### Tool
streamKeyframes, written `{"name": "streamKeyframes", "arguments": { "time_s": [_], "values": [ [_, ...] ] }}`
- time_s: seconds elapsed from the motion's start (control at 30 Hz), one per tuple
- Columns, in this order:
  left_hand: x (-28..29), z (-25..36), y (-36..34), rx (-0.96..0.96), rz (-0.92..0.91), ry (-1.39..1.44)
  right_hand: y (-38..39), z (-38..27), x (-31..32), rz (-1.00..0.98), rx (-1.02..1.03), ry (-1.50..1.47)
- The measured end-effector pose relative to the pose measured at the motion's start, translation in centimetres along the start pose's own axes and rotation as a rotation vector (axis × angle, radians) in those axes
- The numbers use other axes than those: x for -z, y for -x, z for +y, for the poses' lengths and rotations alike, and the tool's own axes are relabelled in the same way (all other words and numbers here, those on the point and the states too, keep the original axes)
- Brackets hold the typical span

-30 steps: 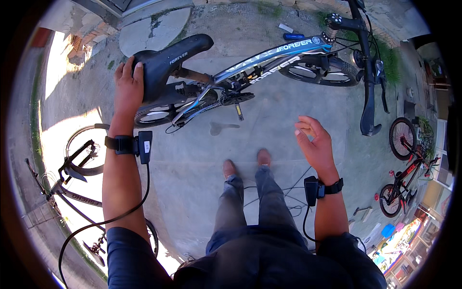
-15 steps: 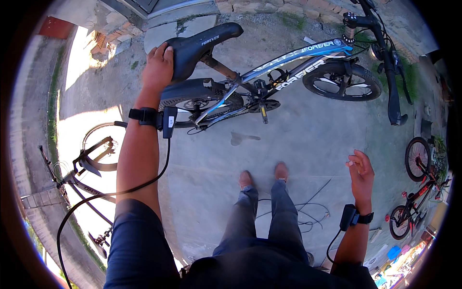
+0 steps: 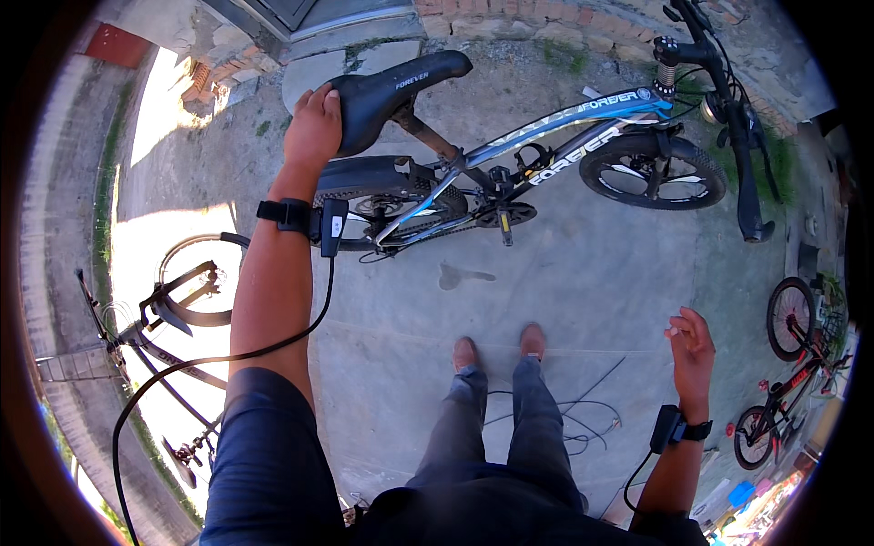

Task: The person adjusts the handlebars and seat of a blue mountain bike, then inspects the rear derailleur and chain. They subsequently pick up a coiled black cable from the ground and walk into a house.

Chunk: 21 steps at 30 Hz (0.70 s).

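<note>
My left hand (image 3: pixel 312 132) grips the back end of a black bicycle saddle (image 3: pixel 382 100), fingers bent over its edge. The saddle sits on a post of a blue, black and white mountain bike (image 3: pixel 564 118), which stands across the far side with its handlebar (image 3: pixel 736 118) at the right. My left forearm partly hides its rear wheel (image 3: pixel 364 177). Low at the right, my right hand (image 3: pixel 692 346) hangs in the air with nothing in it, fingers loosely bent and apart. Each wrist wears a black strap with a small cabled box.
A dark bicycle (image 3: pixel 159 337) stands in sunlight at the left, partly behind my arm. Another, red and black bicycle (image 3: pixel 787 391) is at the far right. Black cable (image 3: pixel 583 414) lies loose on the concrete beside my feet. A low brick wall (image 3: pixel 546 18) runs behind the bike.
The view has shifted slightly, so the bike and my left hand appear a little farther right and lower. My left hand keeps its hold on the saddle; my right hand appears slightly lower.
</note>
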<state>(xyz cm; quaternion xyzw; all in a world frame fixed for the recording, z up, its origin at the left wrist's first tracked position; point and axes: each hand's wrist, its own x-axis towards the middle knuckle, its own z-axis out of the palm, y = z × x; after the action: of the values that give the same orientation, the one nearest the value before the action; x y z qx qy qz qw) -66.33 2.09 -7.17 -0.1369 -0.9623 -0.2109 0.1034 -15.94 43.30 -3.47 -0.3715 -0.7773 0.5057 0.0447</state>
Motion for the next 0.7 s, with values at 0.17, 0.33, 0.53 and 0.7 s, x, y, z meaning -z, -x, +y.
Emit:
{"name": "streamKeyframes", "arguments": {
  "time_s": [0.17,0.33,0.53,0.7],
  "values": [
    [-0.2,0.1,-0.2,0.010,-0.005,0.000,-0.4,0.4,0.1,-0.007,0.000,0.013],
    [-0.1,0.0,-0.2,0.013,-0.002,0.006,-0.9,0.0,0.1,-0.017,0.009,0.022],
    [-0.1,0.9,-0.3,-0.005,-0.029,-0.038,-2.2,-1.4,2.3,0.050,0.083,-0.006],
    [-1.3,-1.0,0.7,-0.033,-0.019,-0.030,-5.3,-8.0,5.6,0.265,0.090,-0.155]
  ]
}}
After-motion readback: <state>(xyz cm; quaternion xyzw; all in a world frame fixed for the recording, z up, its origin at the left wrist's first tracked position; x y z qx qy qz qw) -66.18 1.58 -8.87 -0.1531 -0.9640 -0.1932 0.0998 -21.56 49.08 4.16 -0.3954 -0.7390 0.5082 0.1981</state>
